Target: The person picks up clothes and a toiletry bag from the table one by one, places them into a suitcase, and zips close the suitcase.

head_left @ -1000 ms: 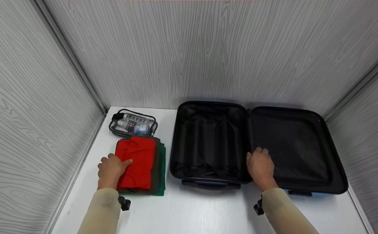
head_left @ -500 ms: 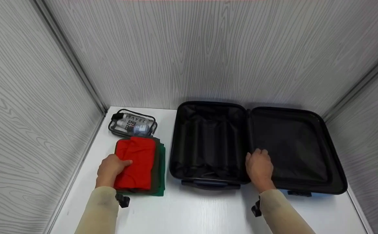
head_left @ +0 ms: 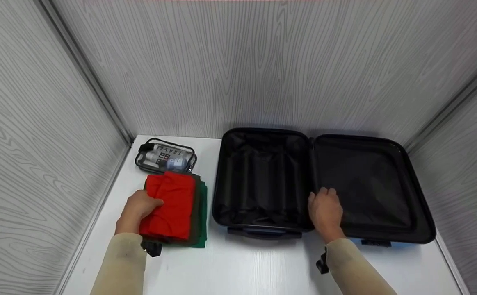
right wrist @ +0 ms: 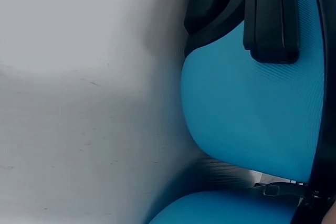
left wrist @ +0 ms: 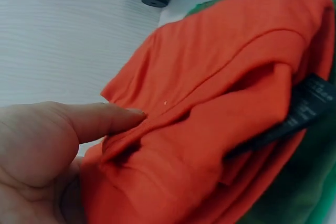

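Left hand (head_left: 140,205) pinches red garment (head_left: 174,205); dark label (left wrist: 308,103) shows only in left wrist view; right hand (head_left: 326,211) touches suitcase (head_left: 263,184), grip unclear

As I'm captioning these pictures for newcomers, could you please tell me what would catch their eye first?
Probably the bright red cloth, atop other fabric at the left, its edge held by the left hand. Next might come the open suitcase to its right, black inside, with the right hand where the halves meet.
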`<state>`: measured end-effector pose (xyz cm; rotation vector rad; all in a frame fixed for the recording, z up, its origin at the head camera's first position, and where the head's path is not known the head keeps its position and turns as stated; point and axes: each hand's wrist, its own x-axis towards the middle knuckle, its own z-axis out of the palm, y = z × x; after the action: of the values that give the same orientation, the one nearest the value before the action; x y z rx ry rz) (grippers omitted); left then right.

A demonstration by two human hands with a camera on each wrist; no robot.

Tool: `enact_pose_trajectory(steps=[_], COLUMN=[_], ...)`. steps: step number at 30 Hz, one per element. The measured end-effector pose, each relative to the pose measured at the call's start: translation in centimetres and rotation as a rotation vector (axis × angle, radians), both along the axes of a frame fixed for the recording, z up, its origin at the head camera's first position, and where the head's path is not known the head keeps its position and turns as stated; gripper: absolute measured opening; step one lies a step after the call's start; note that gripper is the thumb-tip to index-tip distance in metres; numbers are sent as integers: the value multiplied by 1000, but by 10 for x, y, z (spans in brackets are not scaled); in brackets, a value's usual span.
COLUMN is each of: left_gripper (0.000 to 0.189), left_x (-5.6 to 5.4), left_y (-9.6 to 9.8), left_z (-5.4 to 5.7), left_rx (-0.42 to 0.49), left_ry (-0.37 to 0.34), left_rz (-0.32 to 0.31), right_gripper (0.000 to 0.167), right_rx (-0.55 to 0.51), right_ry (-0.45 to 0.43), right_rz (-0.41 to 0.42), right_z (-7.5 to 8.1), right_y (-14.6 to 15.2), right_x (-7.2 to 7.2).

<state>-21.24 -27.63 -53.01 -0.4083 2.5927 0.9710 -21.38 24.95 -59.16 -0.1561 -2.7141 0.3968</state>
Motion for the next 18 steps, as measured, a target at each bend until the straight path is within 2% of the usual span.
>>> enact_pose_trajectory(steps=[3,10,18], left_gripper=[59,61,47], left_x=[-2,-6,-9], left_y=[3,17,38], left_z=[8,28,53], left_rx=[0,-5,-20], left_ry=[7,80,181], left_rz=[-5,-50,-70], right_gripper=[34,33,32], right_rx=[8,20,13], right_ry=[13,36,30], right_rz=[3,16,18], right_z=[0,-1,0], right_y=[0,-1,0], right_x=[1,1,2])
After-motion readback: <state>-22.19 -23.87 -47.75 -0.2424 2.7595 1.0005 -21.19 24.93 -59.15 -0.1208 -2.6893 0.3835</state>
